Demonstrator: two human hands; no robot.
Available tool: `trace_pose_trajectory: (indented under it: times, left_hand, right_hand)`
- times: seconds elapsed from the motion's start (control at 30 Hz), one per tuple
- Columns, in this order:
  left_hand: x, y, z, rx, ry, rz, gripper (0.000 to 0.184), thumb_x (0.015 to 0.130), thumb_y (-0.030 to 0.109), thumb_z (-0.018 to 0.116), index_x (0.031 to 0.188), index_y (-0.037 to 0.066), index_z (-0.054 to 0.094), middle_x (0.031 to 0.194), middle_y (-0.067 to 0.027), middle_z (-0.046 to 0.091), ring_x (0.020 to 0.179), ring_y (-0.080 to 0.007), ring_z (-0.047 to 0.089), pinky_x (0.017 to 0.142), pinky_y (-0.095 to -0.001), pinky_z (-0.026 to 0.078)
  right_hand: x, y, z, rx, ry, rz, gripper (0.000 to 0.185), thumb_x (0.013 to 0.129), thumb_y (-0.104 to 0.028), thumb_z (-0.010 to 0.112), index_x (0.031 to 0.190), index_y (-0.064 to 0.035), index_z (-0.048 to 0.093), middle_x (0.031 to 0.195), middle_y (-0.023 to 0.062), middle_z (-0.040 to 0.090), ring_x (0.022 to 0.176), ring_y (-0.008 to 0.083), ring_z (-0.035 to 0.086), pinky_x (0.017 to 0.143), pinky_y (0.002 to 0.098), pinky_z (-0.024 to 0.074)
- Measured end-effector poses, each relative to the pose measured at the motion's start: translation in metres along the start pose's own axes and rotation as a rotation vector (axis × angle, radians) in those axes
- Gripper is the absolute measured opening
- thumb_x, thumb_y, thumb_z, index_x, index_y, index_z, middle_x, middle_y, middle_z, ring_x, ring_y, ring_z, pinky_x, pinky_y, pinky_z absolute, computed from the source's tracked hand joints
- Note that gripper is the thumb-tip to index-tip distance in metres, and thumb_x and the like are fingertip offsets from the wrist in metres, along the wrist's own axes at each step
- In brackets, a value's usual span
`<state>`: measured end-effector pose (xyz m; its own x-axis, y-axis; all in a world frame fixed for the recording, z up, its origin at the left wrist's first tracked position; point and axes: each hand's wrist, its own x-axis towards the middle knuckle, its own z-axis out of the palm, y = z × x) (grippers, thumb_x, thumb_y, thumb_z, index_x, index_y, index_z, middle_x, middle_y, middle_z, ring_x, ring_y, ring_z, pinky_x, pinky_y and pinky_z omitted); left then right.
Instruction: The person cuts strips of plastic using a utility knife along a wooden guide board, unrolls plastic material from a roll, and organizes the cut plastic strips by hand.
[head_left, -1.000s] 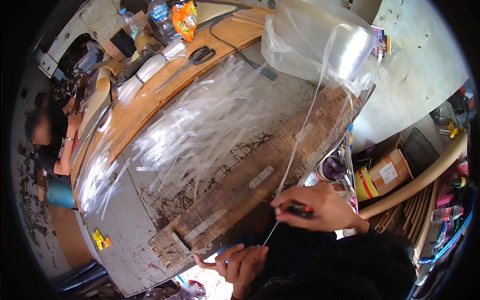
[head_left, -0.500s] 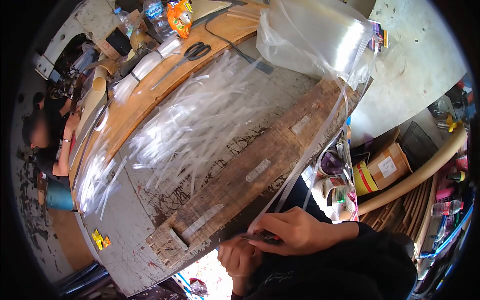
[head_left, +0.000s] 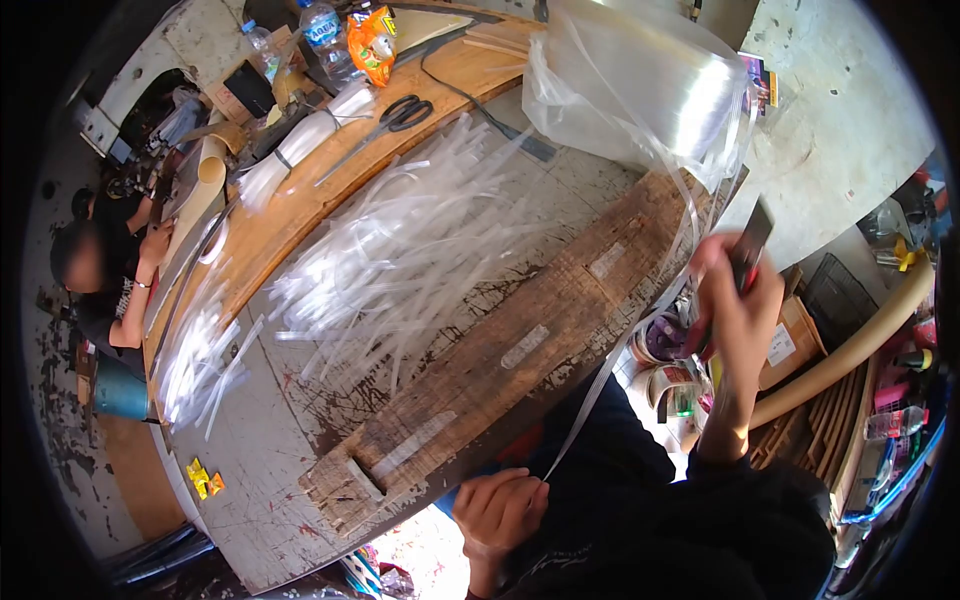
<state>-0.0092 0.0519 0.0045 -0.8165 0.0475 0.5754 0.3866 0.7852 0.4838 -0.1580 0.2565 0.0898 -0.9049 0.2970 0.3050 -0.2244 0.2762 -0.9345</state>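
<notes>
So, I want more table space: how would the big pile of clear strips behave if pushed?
The pile of clear strips would probably splay, since it lies loose and untied. Each looks thin, so likely light and bendy; the shine hints at slipperiness.

The head camera looks forward, down over the table (head_left: 255, 500).

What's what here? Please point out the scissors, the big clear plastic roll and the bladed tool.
Scissors (head_left: 384, 128), head view: where blades meet handles.
Plastic roll (head_left: 640, 85), head view: middle of its translucent side.
Bladed tool (head_left: 755, 234), head view: on its dark blade.
</notes>
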Motion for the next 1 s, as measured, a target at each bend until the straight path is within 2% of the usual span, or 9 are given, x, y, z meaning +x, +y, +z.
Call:
trace_pose_trajectory:
  times: [0.07, 0.13, 0.2, 0.37, 0.67, 0.77, 0.9, 0.97, 1.0]
  left_hand:
    - [0.000, 0.000, 0.000, 0.000, -0.012, 0.004, 0.013, 0.064, 0.010, 0.070, 0.071, 0.012, 0.059, 0.071, -0.0015, 0.062, 0.068, -0.0166, 0.060, 0.059, -0.0297, 0.042]
    - [-0.001, -0.001, 0.001, -0.021, -0.025, 0.011, 0.012, 0.064, 0.010, 0.070, 0.070, 0.012, 0.060, 0.071, -0.0007, 0.062, 0.068, -0.0159, 0.061, 0.059, -0.0295, 0.042]
    - [-0.001, 0.000, 0.002, -0.018, -0.036, 0.013, 0.012, 0.064, 0.010, 0.070, 0.070, 0.012, 0.060, 0.070, -0.0004, 0.062, 0.069, -0.0157, 0.061, 0.059, -0.0294, 0.042]
    - [-0.001, -0.001, 0.003, -0.009, -0.059, 0.006, 0.013, 0.064, 0.010, 0.071, 0.069, 0.011, 0.059, 0.070, -0.0002, 0.062, 0.069, -0.0157, 0.062, 0.060, -0.0292, 0.042]
    - [0.001, -0.002, 0.004, -0.004, -0.089, 0.001, 0.015, 0.062, 0.008, 0.071, 0.069, 0.012, 0.059, 0.071, 0.0003, 0.062, 0.069, -0.0152, 0.061, 0.059, -0.0286, 0.041]
    - [0.000, -0.004, 0.007, -0.001, -0.093, 0.017, 0.016, 0.061, 0.008, 0.072, 0.069, 0.012, 0.058, 0.071, 0.0008, 0.062, 0.069, -0.0147, 0.061, 0.060, -0.0282, 0.041]
    - [0.001, -0.002, 0.007, -0.010, -0.092, 0.047, 0.018, 0.060, 0.007, 0.073, 0.070, 0.012, 0.058, 0.071, 0.0013, 0.062, 0.069, -0.0140, 0.061, 0.060, -0.0277, 0.041]
    - [0.000, -0.002, 0.006, -0.010, -0.095, 0.048, 0.018, 0.060, 0.006, 0.073, 0.070, 0.012, 0.058, 0.071, 0.0014, 0.062, 0.070, -0.0138, 0.061, 0.060, -0.0275, 0.042]
    - [-0.001, -0.003, 0.006, -0.006, -0.112, 0.069, 0.014, 0.065, 0.009, 0.071, 0.072, 0.011, 0.059, 0.070, 0.0015, 0.061, 0.071, -0.0124, 0.061, 0.061, -0.0261, 0.042]
  right_hand:
    - [0.031, 0.025, -0.007, -0.247, 0.177, -0.005, 0.031, 0.082, -0.025, 0.063, 0.095, 0.0028, 0.057, 0.065, 0.0013, 0.053, 0.048, 0.0051, 0.043, 0.043, 0.0207, 0.0343]
    - [0.055, 0.082, -0.016, -0.657, 0.298, -0.362, 0.046, 0.079, -0.030, 0.066, 0.106, 0.0058, 0.053, 0.079, 0.0080, 0.052, 0.051, 0.0083, 0.045, 0.045, 0.0234, 0.0382]
    - [0.052, 0.078, -0.013, -0.423, 0.123, -0.009, 0.056, 0.077, -0.032, 0.068, 0.113, 0.0071, 0.048, 0.090, 0.0128, 0.048, 0.053, 0.0117, 0.047, 0.049, 0.0263, 0.0418]
    - [0.042, 0.065, -0.008, -0.389, 0.114, 0.022, 0.031, 0.079, -0.023, 0.065, 0.097, 0.0017, 0.058, 0.053, 0.0017, 0.054, 0.051, 0.0060, 0.044, 0.046, 0.0231, 0.0339]
    - [0.004, 0.000, -0.019, -0.163, -0.340, 0.251, 0.014, 0.079, -0.012, 0.063, 0.084, 0.0004, 0.062, 0.059, 0.0038, 0.060, 0.039, 0.0032, 0.044, 0.036, 0.0196, 0.0312]
    - [-0.006, -0.016, 0.002, -0.155, -0.536, 0.079, 0.016, 0.079, -0.014, 0.063, 0.088, -0.0012, 0.062, 0.061, 0.0037, 0.062, 0.043, 0.0060, 0.051, 0.039, 0.0215, 0.0375]
    - [0.026, -0.034, 0.038, -0.017, -0.910, -0.528, 0.016, 0.078, -0.006, 0.063, 0.093, -0.0017, 0.061, 0.063, 0.0017, 0.062, 0.041, 0.0048, 0.049, 0.038, 0.0192, 0.0360]
    - [0.050, -0.088, 0.045, -0.059, -0.985, 0.001, 0.018, 0.080, -0.009, 0.059, 0.096, -0.0021, 0.060, 0.066, 0.0019, 0.063, 0.044, 0.0047, 0.050, 0.039, 0.0194, 0.0365]
    - [0.070, -0.094, 0.053, -0.088, -0.881, -0.190, 0.018, 0.080, -0.011, 0.057, 0.096, -0.0019, 0.060, 0.066, 0.0013, 0.063, 0.043, 0.0040, 0.049, 0.038, 0.0187, 0.0357]
